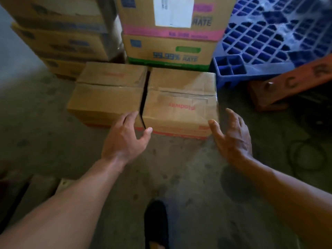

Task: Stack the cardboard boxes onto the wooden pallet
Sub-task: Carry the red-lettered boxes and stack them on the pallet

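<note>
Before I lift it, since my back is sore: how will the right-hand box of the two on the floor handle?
The right-hand box looks taped shut and square, so probably stiff. Its creased top hints that the board may flex under pressure. The left hand and right hand are open at its front corners; its weight cannot be told.

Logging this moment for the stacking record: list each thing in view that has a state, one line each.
Right box: on the floor, taped shut, not yet lifted.
Left box: on the floor beside it, shut, a narrow gap between them.
Left hand: open, at the right box's near left corner.
Right hand: open, by its right side.
Blue pallet: tilted, leaning behind the boxes.
Rear boxes: stacked, shut.
</note>
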`<control>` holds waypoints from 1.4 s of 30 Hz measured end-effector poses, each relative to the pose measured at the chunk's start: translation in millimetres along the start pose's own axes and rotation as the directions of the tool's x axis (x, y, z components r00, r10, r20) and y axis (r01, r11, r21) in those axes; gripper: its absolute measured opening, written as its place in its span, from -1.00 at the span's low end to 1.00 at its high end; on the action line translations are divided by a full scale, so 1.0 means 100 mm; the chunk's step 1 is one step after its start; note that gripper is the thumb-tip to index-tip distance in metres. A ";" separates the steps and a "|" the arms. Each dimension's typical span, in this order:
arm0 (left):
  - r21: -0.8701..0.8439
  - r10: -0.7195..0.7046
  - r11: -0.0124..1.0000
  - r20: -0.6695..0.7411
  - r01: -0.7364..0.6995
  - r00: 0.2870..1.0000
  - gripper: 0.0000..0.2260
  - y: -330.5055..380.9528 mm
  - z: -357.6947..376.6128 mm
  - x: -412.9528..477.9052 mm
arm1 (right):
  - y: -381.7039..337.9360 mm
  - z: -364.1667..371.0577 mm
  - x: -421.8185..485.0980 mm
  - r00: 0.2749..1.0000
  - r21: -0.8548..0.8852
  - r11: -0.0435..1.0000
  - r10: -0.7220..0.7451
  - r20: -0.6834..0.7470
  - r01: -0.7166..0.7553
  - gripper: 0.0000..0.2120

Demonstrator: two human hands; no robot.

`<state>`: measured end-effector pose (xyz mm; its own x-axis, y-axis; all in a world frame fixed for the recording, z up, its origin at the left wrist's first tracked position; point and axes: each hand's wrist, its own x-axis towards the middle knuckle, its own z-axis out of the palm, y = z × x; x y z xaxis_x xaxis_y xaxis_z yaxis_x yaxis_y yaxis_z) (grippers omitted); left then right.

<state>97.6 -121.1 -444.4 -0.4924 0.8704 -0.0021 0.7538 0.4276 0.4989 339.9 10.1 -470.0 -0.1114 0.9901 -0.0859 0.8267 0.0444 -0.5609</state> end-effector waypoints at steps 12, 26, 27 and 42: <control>0.070 -0.145 0.988 0.153 0.136 0.977 -0.41 -0.66 1.50 1.53 | 0.59 1.20 1.06 0.965 -0.034 0.968 0.252 0.075 -0.251 -0.25; -0.238 -0.412 0.874 0.097 0.423 0.906 -0.46 -0.58 1.61 1.68 | 0.64 1.15 1.24 0.926 0.233 0.896 0.368 0.084 -0.377 -0.38; -0.301 -0.395 0.863 0.100 0.407 0.913 -0.49 -0.58 1.55 1.65 | 0.64 1.07 1.23 0.933 0.288 0.888 0.349 0.084 -0.358 -0.38; -0.699 -0.257 0.365 0.559 0.615 0.788 -0.35 -0.23 0.80 0.28 | 0.72 -0.05 0.52 0.857 0.525 0.698 0.267 0.441 -0.488 0.09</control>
<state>101.0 -86.8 -525.1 -0.3387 0.7126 -0.6144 -0.3321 0.5204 0.7867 397.0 65.2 -510.7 -0.1174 0.8015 -0.5863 0.3416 -0.5218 -0.7817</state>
